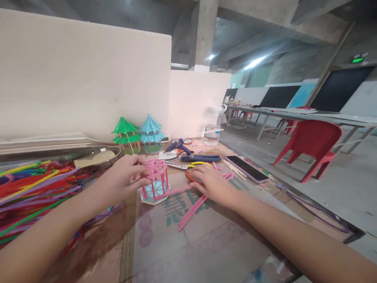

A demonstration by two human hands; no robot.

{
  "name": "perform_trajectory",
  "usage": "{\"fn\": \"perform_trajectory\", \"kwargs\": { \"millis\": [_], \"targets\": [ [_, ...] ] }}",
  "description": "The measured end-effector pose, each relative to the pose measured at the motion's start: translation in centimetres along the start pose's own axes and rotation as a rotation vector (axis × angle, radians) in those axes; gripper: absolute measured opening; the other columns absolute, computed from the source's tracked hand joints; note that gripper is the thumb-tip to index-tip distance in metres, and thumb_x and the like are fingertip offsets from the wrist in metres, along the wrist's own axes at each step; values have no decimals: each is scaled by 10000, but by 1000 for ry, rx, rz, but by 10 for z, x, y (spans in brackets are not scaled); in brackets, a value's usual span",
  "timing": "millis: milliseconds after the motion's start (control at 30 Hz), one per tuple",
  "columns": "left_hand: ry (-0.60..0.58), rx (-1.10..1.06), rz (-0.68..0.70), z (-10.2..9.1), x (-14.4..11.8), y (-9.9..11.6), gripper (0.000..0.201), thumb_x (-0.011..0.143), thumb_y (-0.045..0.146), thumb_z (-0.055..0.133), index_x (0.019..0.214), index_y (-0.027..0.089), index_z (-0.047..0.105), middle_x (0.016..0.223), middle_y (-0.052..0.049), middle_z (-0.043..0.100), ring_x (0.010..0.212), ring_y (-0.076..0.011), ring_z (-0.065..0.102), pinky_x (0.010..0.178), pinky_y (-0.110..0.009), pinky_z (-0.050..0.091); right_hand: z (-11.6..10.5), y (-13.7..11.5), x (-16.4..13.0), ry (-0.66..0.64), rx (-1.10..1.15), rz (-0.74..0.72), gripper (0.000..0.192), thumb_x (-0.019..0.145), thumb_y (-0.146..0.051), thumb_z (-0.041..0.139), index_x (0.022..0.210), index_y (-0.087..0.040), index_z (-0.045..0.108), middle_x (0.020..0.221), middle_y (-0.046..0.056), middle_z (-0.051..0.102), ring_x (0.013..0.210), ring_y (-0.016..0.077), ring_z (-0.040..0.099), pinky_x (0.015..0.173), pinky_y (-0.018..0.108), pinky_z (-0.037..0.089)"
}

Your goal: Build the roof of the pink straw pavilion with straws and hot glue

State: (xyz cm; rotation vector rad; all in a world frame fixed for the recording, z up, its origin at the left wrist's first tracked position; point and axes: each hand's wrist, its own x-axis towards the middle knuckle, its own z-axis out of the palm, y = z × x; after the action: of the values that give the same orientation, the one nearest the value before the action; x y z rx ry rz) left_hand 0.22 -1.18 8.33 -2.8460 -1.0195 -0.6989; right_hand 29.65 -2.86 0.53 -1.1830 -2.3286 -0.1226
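Note:
My left hand (pixel 134 173) pinches the upper part of a small pink pavilion frame (pixel 159 171) made of pipe cleaners. The frame stands upright on a pale blue, many-sided base (pixel 154 192). My right hand (pixel 212 182) curls over the orange and yellow handles of a pair of scissors (pixel 178 166), whose blades point left. Part of the handles is hidden under the fingers. Pink pipe cleaner strips (pixel 193 212) lie beneath the right hand, and one thin pink strand reaches from it toward the frame's base.
Behind stand a green pavilion model (pixel 126 131), a blue pavilion model (pixel 150 133), a glue gun (pixel 179 146), a utility knife (pixel 202 158) and a water jug (pixel 212 127). A phone (pixel 247 168) lies at right. Colourful pipe cleaners (pixel 38 196) fill the left side.

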Motion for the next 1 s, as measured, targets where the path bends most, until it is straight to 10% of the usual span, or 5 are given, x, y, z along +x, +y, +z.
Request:
{"fn": "perform_trajectory", "kwargs": {
  "millis": [267, 533, 800, 1000],
  "targets": [
    [-49, -70, -123, -2, -7, 0, 295, 849, 510, 574, 874, 223, 638, 1003, -55, 613, 899, -226, 606, 786, -345, 518, -23, 33, 31, -28, -17, 276, 368, 902, -337, 620, 1242, -198, 643, 1283, 135, 669, 1189, 297, 616, 997, 437, 484],
    [-79, -138, -128, 4, -10, -2, 444, 812, 308, 660, 1242, 257, 561, 1401, -94, 550, 1287, -278, 524, 1040, -419, 456, 4, 78, 111, -125, -19, 469, 360, 857, -280, 685, 1185, -132, 672, 1170, 158, 724, 1088, 285, 671, 894, 327, 501],
    [-97, -135, -178, 6, -12, 0, 404, 815, 306, 688, 1208, 263, 605, 1290, -76, 622, 1102, -261, 609, 900, -379, 503, 40, 70, 135, -120, 136, 556, 245, 808, -282, 744, 1002, -137, 709, 977, 122, 764, 877, 251, 704, 755, 296, 520],
    [-66, -175, -161, 4, -10, -3, 265, 837, 324, 638, 1086, 234, 629, 1134, -58, 674, 956, -225, 625, 795, -336, 496, 25, 60, 132, 2, 277, 564, 119, 874, -268, 647, 915, -167, 697, 910, 85, 767, 897, 244, 707, 788, 311, 531]
  ]
}}
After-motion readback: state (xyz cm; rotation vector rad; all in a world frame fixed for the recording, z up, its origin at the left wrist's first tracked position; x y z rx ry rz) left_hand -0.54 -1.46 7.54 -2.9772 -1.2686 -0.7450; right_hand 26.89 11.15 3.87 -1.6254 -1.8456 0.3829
